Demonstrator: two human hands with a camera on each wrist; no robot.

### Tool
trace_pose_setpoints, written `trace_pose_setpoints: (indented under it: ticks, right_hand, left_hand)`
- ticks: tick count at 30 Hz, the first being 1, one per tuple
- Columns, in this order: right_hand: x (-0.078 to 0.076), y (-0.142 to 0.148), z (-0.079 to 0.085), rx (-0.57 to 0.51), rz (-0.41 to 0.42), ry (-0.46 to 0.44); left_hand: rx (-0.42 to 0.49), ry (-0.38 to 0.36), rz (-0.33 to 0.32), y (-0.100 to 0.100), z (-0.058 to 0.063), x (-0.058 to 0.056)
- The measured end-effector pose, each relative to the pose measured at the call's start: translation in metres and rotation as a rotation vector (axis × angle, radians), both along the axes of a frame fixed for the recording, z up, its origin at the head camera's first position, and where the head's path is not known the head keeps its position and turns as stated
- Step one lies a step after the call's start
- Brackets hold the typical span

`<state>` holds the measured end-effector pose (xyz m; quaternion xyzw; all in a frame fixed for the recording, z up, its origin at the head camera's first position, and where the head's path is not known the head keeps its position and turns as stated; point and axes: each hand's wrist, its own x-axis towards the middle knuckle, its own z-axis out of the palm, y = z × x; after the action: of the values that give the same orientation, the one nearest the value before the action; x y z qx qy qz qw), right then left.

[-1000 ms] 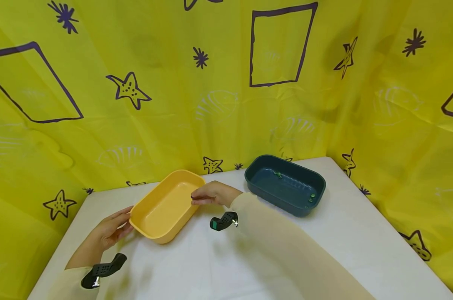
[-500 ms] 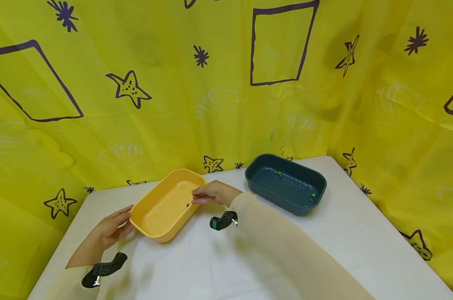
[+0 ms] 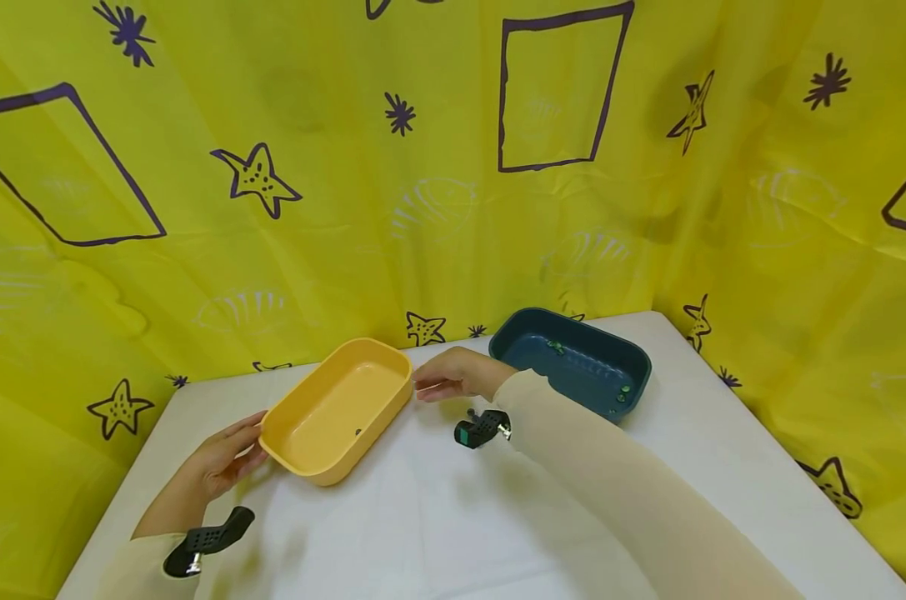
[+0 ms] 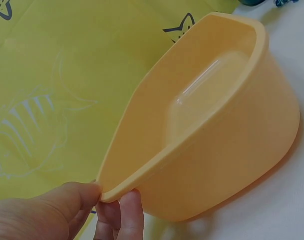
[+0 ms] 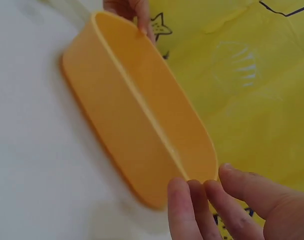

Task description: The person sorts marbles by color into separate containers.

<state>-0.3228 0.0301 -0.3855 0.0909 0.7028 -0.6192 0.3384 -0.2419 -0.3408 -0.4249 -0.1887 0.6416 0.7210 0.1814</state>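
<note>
"Beyond the left hand point(image 3: 227, 454) and the right hand point(image 3: 456, 373), what do we see first?"

"A yellow curtain point(image 3: 332, 100), printed with starfish, fish and frame shapes. Under both hands we have a white tabletop point(image 3: 437, 533)."

"And between the hands?"

"There we find the light orange tub point(image 3: 332, 408), its long body slanting away from the left hand's hold toward the right hand. Just past the right hand lies a dark teal tub point(image 3: 573, 375), partly hidden by the cream right sleeve point(image 3: 618, 492)."

"How do the hands stand?"

"The left hand pinches the rim at the orange tub's near end, thumb on one side, fingers on the other. The right hand is at the opposite end, its fingers loosely extended and the thumb a little apart from them; we cannot tell whether they touch the rim."

"Anything smaller?"

"Behind each hand we make out a black wrist mount, the left one point(image 3: 208, 533) and the right one point(image 3: 483, 428). Past the right hand, little green pieces point(image 3: 556, 347) lie in the teal tub, in two spots. Between the hands, inside the orange tub by its near long wall, we spot one tiny dark piece point(image 3: 358, 432), too small for us to name."
</note>
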Motion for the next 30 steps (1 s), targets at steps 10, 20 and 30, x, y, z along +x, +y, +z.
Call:
trace_pose_setpoints:
  ticks: [10,20,30]
  right_hand:
    - [0.0,0.042,-0.007,0.228,0.09,0.089]
    - [0.009,0.053,-0.021,0.375,0.145,0.233]
    - [0.01,0.047,-0.028,0.519,0.132,0.292]
  left_hand:
    - [-0.008,0.002,0.004,-0.001,-0.002,0.0]
    - [-0.01,0.012,0.004,0.001,-0.001,0.002]
    - [-0.022,0.004,0.017,0.002,-0.001,0.002]
